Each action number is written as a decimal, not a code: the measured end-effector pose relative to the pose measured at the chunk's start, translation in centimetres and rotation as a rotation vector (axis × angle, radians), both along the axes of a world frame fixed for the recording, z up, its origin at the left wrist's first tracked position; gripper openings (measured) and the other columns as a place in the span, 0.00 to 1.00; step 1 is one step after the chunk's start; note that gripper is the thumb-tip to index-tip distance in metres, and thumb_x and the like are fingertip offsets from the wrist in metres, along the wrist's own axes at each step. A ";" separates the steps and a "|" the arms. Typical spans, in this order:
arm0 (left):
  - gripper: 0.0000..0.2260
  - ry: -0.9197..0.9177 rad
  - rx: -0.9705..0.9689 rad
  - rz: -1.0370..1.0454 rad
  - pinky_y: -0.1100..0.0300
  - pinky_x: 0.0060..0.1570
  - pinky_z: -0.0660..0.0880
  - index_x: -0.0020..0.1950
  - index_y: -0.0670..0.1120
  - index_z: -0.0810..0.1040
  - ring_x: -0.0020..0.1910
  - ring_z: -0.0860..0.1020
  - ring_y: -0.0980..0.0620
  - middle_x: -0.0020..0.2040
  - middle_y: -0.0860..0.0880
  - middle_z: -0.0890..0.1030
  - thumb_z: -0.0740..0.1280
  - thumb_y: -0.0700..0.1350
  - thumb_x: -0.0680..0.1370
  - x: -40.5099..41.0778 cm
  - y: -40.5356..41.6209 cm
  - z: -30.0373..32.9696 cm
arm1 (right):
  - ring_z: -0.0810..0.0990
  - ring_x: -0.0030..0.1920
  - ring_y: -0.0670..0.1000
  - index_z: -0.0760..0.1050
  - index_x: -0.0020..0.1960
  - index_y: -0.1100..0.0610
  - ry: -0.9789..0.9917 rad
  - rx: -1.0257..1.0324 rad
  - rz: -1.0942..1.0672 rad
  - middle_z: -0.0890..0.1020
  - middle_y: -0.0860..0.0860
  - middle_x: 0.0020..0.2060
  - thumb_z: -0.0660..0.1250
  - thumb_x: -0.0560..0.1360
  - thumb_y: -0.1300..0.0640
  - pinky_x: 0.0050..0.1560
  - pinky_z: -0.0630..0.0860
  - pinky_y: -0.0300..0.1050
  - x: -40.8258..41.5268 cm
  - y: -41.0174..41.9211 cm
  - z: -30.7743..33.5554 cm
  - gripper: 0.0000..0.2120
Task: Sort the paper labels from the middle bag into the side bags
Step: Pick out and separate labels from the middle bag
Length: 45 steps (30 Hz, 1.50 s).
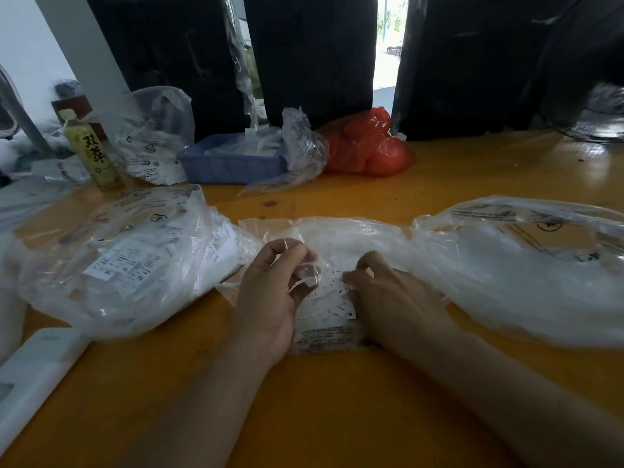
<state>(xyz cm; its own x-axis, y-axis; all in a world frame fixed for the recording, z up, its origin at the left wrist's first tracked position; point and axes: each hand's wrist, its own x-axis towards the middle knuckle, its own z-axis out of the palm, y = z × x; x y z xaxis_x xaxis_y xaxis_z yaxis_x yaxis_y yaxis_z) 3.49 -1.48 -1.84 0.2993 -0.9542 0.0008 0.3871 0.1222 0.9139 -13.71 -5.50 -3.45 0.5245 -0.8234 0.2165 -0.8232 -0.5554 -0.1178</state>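
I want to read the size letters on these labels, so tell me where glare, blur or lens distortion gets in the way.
Head view: glare streaks the right bag and table; wide-angle edges bend and smear, blurring the fan; label letters between the left hand and right hand stay partly readable.

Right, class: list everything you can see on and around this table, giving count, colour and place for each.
middle bag: one, clear, table centre, under both hands
paper labels: several, white, inside middle bag
left bag: one, clear, holds white labels
right bag: one, clear, holds white contents
table: one, orange
bottle: one, yellow-green, far left
tray: one, blue, back centre
red bag: one, beside tray
white box: one, near left edge
fan: one, black, far right
left hand: grips middle bag
right hand: pinches labels
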 end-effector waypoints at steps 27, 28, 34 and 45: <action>0.16 -0.227 0.035 -0.215 0.61 0.46 0.84 0.58 0.42 0.82 0.52 0.89 0.45 0.51 0.42 0.89 0.76 0.48 0.74 -1.5 1.0 -0.5 | 0.86 0.44 0.44 0.79 0.58 0.50 -1.177 0.300 -0.062 0.86 0.47 0.44 0.74 0.76 0.59 0.39 0.78 0.32 -3.6 0.9 3.1 0.12; 0.15 -0.222 0.031 -0.213 0.61 0.47 0.84 0.56 0.41 0.82 0.52 0.89 0.45 0.51 0.42 0.89 0.76 0.48 0.73 -1.5 1.0 -0.5 | 0.86 0.44 0.44 0.78 0.56 0.50 -1.182 0.302 -0.059 0.86 0.48 0.43 0.74 0.76 0.59 0.39 0.78 0.31 -3.6 0.9 3.1 0.11; 0.14 -0.173 0.030 -0.214 0.61 0.51 0.84 0.53 0.42 0.88 0.53 0.88 0.44 0.52 0.41 0.89 0.79 0.47 0.70 -1.5 1.0 -0.6 | 0.85 0.45 0.47 0.80 0.52 0.52 -1.176 0.277 -0.001 0.85 0.47 0.42 0.72 0.77 0.56 0.47 0.82 0.41 -3.7 1.2 3.2 0.04; 0.13 -0.214 0.005 -0.254 0.60 0.57 0.83 0.53 0.50 0.90 0.56 0.88 0.45 0.53 0.44 0.89 0.78 0.54 0.72 -1.6 1.1 -0.7 | 0.85 0.46 0.45 0.78 0.48 0.49 -1.094 0.210 0.038 0.86 0.43 0.43 0.73 0.76 0.58 0.48 0.81 0.42 -3.4 1.2 3.1 0.06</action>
